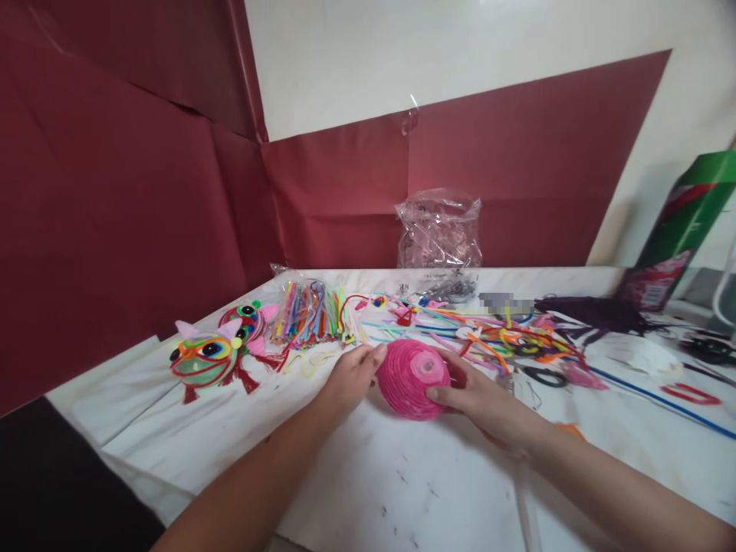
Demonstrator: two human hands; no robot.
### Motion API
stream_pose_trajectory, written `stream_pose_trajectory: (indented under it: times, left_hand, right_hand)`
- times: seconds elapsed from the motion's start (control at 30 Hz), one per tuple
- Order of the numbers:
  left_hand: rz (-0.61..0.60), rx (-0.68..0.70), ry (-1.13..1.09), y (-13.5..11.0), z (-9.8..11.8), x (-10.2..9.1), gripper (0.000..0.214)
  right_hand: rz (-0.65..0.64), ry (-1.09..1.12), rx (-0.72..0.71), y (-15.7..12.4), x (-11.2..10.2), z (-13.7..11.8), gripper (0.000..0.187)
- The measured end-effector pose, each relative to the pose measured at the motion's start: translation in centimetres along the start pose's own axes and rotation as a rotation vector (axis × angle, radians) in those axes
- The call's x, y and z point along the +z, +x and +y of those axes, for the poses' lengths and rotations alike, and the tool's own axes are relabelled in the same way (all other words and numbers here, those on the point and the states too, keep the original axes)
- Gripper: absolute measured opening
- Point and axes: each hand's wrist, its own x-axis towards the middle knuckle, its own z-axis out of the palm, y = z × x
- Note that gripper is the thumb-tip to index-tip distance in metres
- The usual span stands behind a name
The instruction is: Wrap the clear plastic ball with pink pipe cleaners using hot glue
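Note:
A round pink ball (405, 379), ringed with coiled fuzzy strands, is held just over the white table. Its lighter pink end, with a small pale spot in the middle, faces up and to the right. My right hand (474, 395) grips the ball from the right, thumb on the near side and fingers behind. On the left side, my left hand (355, 374) presses its thumb and fingers against the ball; part of those fingers is hidden. Behind the ball lie loose coloured pipe cleaners (414, 328).
Colourful animal-head figures (204, 360) with red tassels stand at left. A bundle of pipe cleaners (310, 314) lies behind them. A clear plastic bag (440, 234) sits at the back. To the right are a tape roll (638, 359), black scissors (543, 376) and a green box (681, 222).

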Motion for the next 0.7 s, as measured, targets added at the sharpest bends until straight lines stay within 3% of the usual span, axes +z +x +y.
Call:
stream_pose_trajectory:
  times: [0.23, 0.4, 0.57, 0.7]
  left_hand:
    - [-0.070, 0.011, 0.034, -0.1, -0.8, 0.6, 0.059]
    - [-0.102, -0.028, 0.071, -0.4, -1.3, 0.8, 0.054]
    - [-0.102, 0.016, 0.126, -0.5, -1.2, 0.5, 0.060]
    - [-0.107, -0.013, 0.029, 0.0, -1.0, 0.5, 0.052]
  right_hand:
    - [0.114, -0.172, 0.042, 0.5, 0.0, 0.7, 0.092]
    - [0.107, -0.301, 0.021, -0.1, 1.0, 0.5, 0.088]
    - [0.102, -0.343, 0.021, 0.0, 1.2, 1.3, 0.091]
    - [0.076, -0.379, -0.103, 0.1, 1.1, 1.7, 0.081]
